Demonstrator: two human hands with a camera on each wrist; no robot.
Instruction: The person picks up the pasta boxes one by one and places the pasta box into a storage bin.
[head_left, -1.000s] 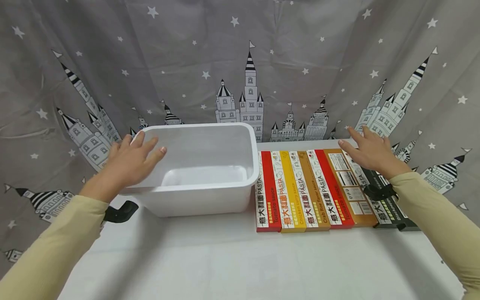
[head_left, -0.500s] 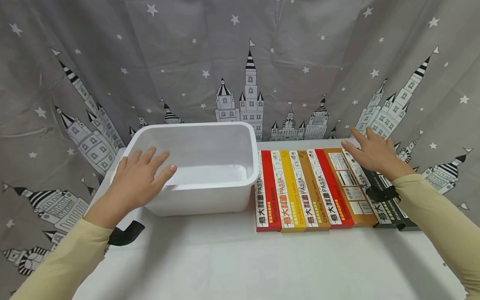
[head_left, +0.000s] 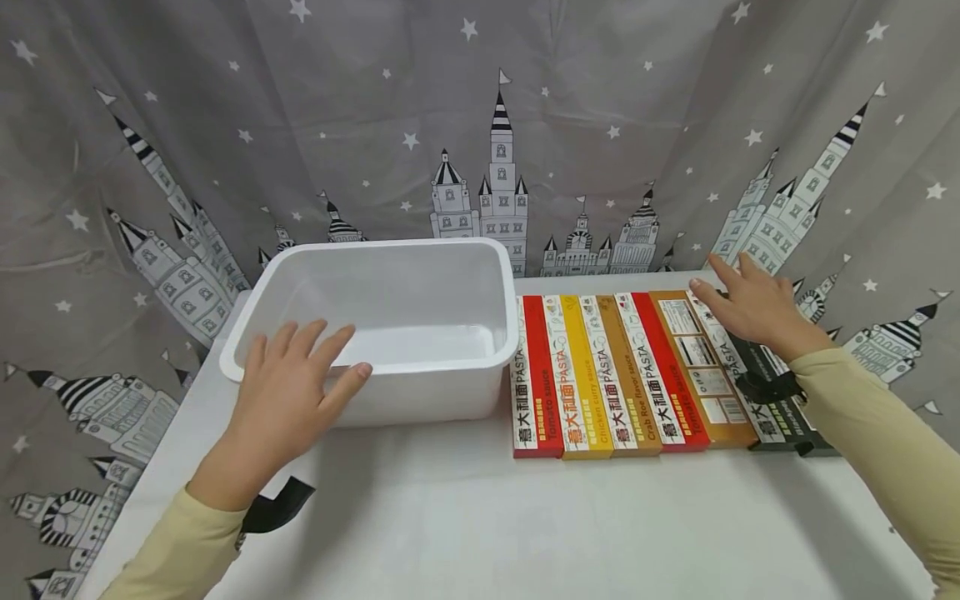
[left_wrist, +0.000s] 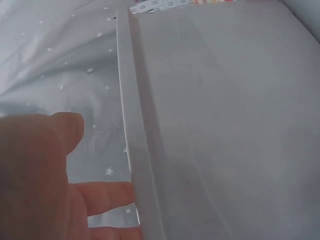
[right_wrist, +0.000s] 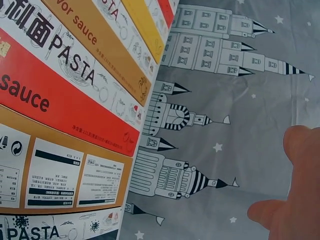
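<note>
The left hand (head_left: pixel 281 408) hung at the near left corner of the white plastic bin (head_left: pixel 420 396), its fingers spread, the thumb well apart, nothing in its grasp. The head view set it across the corner; the left wrist view showed two fingertips right at the rim's edge — whether they touched it, I could not tell. A black strap (head_left: pixel 277 507) circled that wrist.

The bin stood upright on the white table (head_left: pixel 465 517), before the grey castle-print curtain (head_left: pixel 337 83). Right of the bin, a row of pasta boxes lay side by side: red tomato sauce (head_left: pixel 545 375), yellow chicken curry (head_left: pixel 591 375), brown crab roe flavor sauce (head_left: pixel 633 375), a second red box (head_left: pixel 671 375), a brown box with label panels (head_left: pixel 701 367), then dark boxes (head_left: pixel 772 421) partly hidden by the right sleeve (head_left: pixel 862 433).

Farthest right of the bin, the right hand (head_left: pixel 761 308) hovered over the row's far end, fingers apart, holding nothing. The right wrist view showed a gap between boxes and visible fingertips — plus rows of fine print on the label panels, too small to make out from the head.
</note>
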